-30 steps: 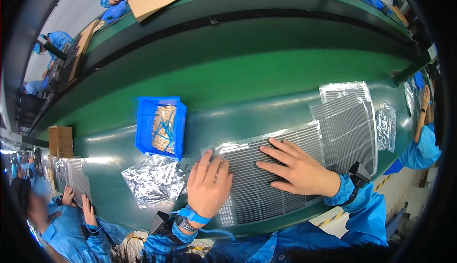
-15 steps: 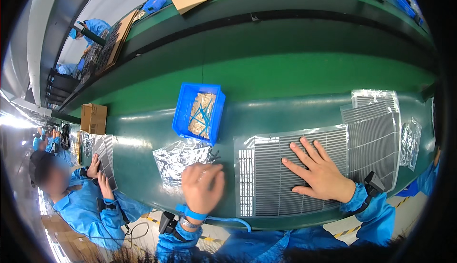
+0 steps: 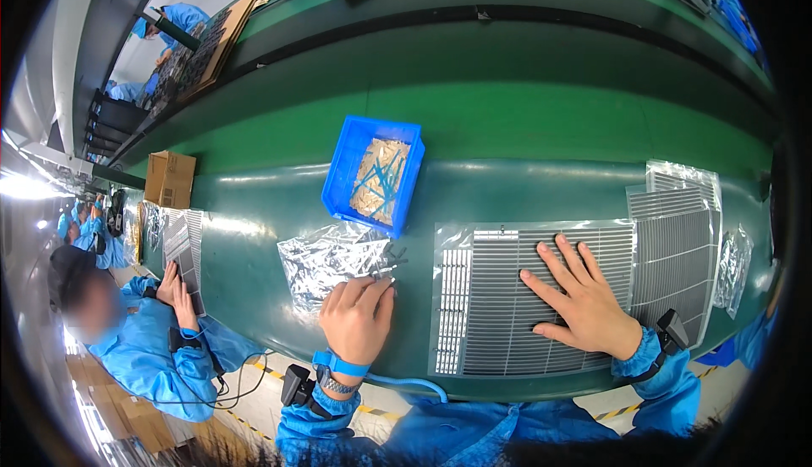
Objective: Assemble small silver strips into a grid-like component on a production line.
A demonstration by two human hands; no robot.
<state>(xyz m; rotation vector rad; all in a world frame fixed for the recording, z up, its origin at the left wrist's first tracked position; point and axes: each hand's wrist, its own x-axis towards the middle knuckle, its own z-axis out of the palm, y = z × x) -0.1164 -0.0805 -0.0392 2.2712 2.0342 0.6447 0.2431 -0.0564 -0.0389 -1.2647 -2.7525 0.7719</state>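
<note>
My right hand (image 3: pixel 584 310) lies flat, fingers spread, on a clear-backed sheet (image 3: pixel 499 298) covered with rows of dark strips. Its left margin carries a column of small white blocks. To the left, my left hand (image 3: pixel 359 316) is bent with thumb and fingertips pinched together at the lower right edge of a clear plastic bag (image 3: pixel 326 266) full of small pale and dark strips. Whatever sits between those fingertips is too small to make out. A few dark strips (image 3: pixel 396 255) poke out beside the bag, just beyond the fingers.
A blue bin (image 3: pixel 337 175) with peeled beige and blue strips stands behind the bag. More striped sheets (image 3: pixel 672 247) and another plastic bag (image 3: pixel 734 272) lie at the right. A co-worker (image 3: pixel 144 348) sits at the left, near a cardboard box (image 3: pixel 169 179). A cord runs from my left wristband (image 3: pixel 342 365).
My left hand, blurred before, is now sharp, with its fingertips pinched by the bag's edge. My right hand stays flat on the sheet. The whole view has shifted slightly.
</note>
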